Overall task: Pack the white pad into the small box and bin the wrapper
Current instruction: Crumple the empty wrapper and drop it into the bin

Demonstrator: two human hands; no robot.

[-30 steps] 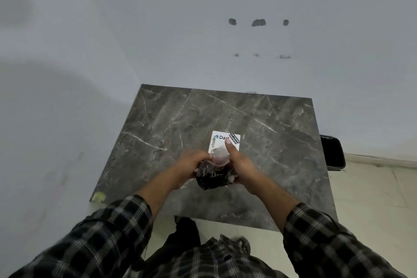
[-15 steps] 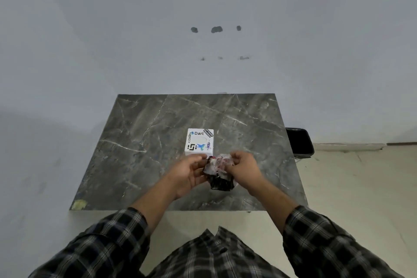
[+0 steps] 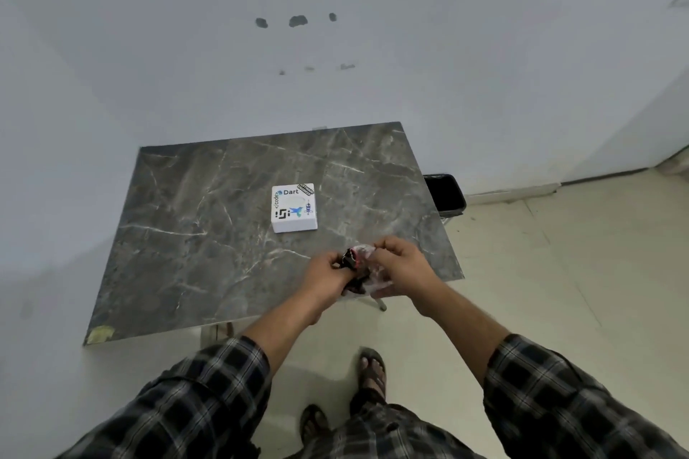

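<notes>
A small white box (image 3: 294,207) with printed stickers lies closed on the dark marble table (image 3: 208,220), near its middle. Both hands hover over the table's near right corner. My left hand (image 3: 325,274) pinches the dark end of a crumpled black and clear wrapper (image 3: 357,266). My right hand (image 3: 400,265) grips the clear, pale side of the same wrapper. I cannot make out the white pad; it may be inside the crumpled plastic.
A black bin (image 3: 444,194) stands on the floor just beyond the table's right edge, against the white wall. Pale floor tiles stretch to the right. My sandalled feet (image 3: 369,371) are below the table's near edge.
My hands with the wrapper have shifted from in front of the box toward the table's near right corner. The view has pulled back and swung, showing more floor and the bin.
</notes>
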